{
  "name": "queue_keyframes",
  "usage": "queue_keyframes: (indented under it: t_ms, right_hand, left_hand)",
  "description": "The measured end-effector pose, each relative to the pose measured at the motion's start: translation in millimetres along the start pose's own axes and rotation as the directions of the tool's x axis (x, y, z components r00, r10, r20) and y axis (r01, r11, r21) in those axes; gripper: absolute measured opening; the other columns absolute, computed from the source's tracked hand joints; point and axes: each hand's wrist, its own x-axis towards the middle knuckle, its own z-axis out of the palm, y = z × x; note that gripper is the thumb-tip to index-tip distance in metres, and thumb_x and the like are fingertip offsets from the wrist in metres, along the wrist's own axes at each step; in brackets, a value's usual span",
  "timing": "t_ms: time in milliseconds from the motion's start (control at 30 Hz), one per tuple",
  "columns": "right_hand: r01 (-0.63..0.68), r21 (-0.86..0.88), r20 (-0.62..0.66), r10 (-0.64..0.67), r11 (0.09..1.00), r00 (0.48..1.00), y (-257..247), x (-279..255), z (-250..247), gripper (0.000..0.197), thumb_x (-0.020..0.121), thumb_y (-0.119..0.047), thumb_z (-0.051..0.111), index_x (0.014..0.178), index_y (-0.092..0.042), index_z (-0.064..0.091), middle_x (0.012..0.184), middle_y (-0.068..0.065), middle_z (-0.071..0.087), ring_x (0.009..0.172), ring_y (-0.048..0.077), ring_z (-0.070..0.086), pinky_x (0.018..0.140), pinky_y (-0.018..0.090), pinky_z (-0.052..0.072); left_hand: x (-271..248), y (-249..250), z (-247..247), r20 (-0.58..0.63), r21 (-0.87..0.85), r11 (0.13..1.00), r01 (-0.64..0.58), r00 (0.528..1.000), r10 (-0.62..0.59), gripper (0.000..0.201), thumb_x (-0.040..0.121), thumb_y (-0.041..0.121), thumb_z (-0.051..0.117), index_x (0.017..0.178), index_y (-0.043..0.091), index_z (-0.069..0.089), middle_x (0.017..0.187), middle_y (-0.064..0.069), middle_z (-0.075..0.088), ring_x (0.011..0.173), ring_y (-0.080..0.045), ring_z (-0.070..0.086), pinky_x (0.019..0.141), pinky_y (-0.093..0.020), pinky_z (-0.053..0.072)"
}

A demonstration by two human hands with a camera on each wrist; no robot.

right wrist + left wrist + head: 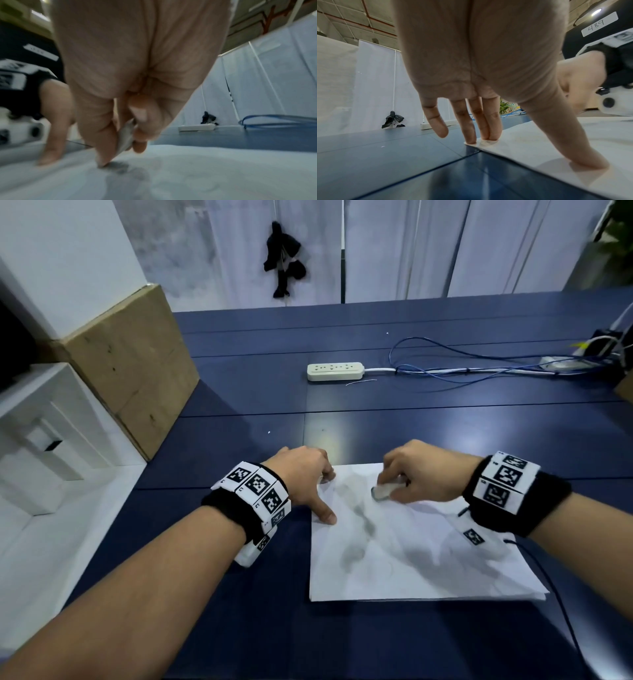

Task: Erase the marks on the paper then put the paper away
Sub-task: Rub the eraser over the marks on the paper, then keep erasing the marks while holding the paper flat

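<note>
A white sheet of paper [411, 559] with grey smudged marks [363, 522] lies on the dark blue table [239, 628]. My left hand [308, 484] presses the paper's far left corner with straight fingertips [488, 138] and its left edge with the thumb [583, 159]. My right hand [418, 474] pinches a whitish eraser [383, 491] between thumb and fingers, its tip down on the paper near the far edge. In the right wrist view the eraser [126, 136] is blurred, and a grey smear [120, 167] lies on the paper [205, 173] just below it.
A white power strip [335, 371] and blue cables [479, 361] lie further back on the table. A cardboard box [133, 361] and white shelving [41, 440] stand at the left. A thin black cord [555, 587] trails by the paper's right edge.
</note>
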Motion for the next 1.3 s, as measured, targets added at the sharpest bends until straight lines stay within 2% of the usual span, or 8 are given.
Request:
queue_keyframes:
  t_ms: [100, 267, 433, 533, 633, 867, 1033, 1300]
  right_hand:
    - [-0.039, 0.063, 0.092, 0.033, 0.997, 0.995, -6, 0, -3, 0.043, 0.074, -0.055, 0.056, 0.102, -0.029, 0.077, 0.088, -0.003, 0.066, 0.075, 0.01, 0.055, 0.071, 0.029, 0.049]
    - [-0.166, -0.041, 0.0, 0.166, 0.985, 0.986, 13, 15, -13, 0.071, 0.066, -0.066, 0.031, 0.094, -0.017, 0.074, 0.081, 0.01, 0.067, 0.079, 0.031, 0.061, 0.074, 0.039, 0.053]
    - [-0.054, -0.009, 0.08, 0.055, 0.998, 0.995, -7, -11, -5, 0.045, 0.075, -0.049, 0.046, 0.095, -0.022, 0.075, 0.083, 0.001, 0.06, 0.071, 0.018, 0.053, 0.068, 0.031, 0.045]
    - [-0.036, -0.032, 0.103, 0.039, 0.999, 0.994, -13, -16, 1, 0.053, 0.075, -0.055, 0.034, 0.084, -0.017, 0.07, 0.08, 0.005, 0.056, 0.071, 0.022, 0.051, 0.065, 0.037, 0.045]
    - [-0.041, -0.066, 0.05, 0.045, 0.997, 0.998, -13, -14, 2, 0.036, 0.085, -0.047, 0.049, 0.078, -0.016, 0.067, 0.078, 0.007, 0.056, 0.07, 0.023, 0.05, 0.065, 0.042, 0.047]
    - [-0.064, -0.046, 0.049, 0.066, 0.997, 0.997, -16, -16, 3, 0.056, 0.081, -0.063, 0.038, 0.085, -0.02, 0.073, 0.079, 0.003, 0.058, 0.069, 0.019, 0.052, 0.066, 0.037, 0.049]
    - [-0.082, -0.046, 0.025, 0.083, 0.996, 0.996, -13, -15, 6, 0.033, 0.091, -0.051, 0.054, 0.085, -0.024, 0.073, 0.076, -0.002, 0.056, 0.066, 0.012, 0.048, 0.068, 0.038, 0.051]
    - [0.001, 0.011, -0.034, -0.001, 1.0, 0.999, -73, -21, 1, 0.027, 0.084, -0.031, 0.067, 0.11, -0.028, 0.074, 0.097, -0.005, 0.067, 0.087, 0.016, 0.061, 0.08, 0.031, 0.05]
  left_hand:
    - [0, 1, 0, 0.008, 0.006, 1.0, -0.001, 1.0, 0.001, 0.081, 0.06, 0.068, 0.083, 0.124, 0.022, 0.063, 0.12, 0.01, 0.054, 0.108, -0.016, 0.055, 0.099, -0.039, 0.038]
    - [-3, 2, 1, -0.001, 0.003, 1.0, -0.008, 1.0, 0.008, 0.082, 0.062, 0.067, 0.082, 0.128, 0.022, 0.062, 0.123, 0.01, 0.053, 0.11, -0.016, 0.055, 0.095, -0.036, 0.036]
    - [-5, 2, 0, -0.011, -0.002, 1.0, -0.013, 1.0, 0.013, 0.085, 0.063, 0.066, 0.082, 0.132, 0.023, 0.06, 0.125, 0.01, 0.053, 0.111, -0.016, 0.055, 0.096, -0.037, 0.038]
    - [-7, 4, -2, 0.0, 0.01, 1.0, -0.015, 1.0, 0.015, 0.082, 0.065, 0.066, 0.081, 0.131, 0.022, 0.061, 0.125, 0.008, 0.053, 0.111, -0.017, 0.055, 0.096, -0.037, 0.039]
    - [-14, 6, 0, 0.0, 0.047, 0.998, -0.03, 1.0, 0.03, 0.081, 0.071, 0.067, 0.076, 0.135, 0.022, 0.058, 0.133, 0.007, 0.051, 0.116, -0.017, 0.054, 0.102, -0.041, 0.038]
    - [-54, 0, 25, 0.015, 0.097, 0.992, -0.075, 0.997, 0.074, 0.102, 0.073, 0.081, 0.059, 0.152, 0.02, 0.038, 0.163, 0.006, 0.024, 0.142, -0.016, 0.035, 0.116, -0.047, 0.024]
    - [-78, -5, 45, 0.074, 0.072, 0.993, -0.094, 0.993, 0.089, 0.118, 0.071, 0.082, 0.061, 0.16, 0.022, 0.013, 0.167, 0.009, 0.0, 0.152, -0.01, 0.01, 0.119, -0.047, 0.016]
    - [-80, -4, 42, 0.049, 0.02, 0.998, -0.057, 0.997, 0.055, 0.118, 0.064, 0.08, 0.069, 0.158, 0.026, 0.023, 0.166, 0.015, 0.009, 0.15, -0.009, 0.021, 0.117, -0.051, 0.024]
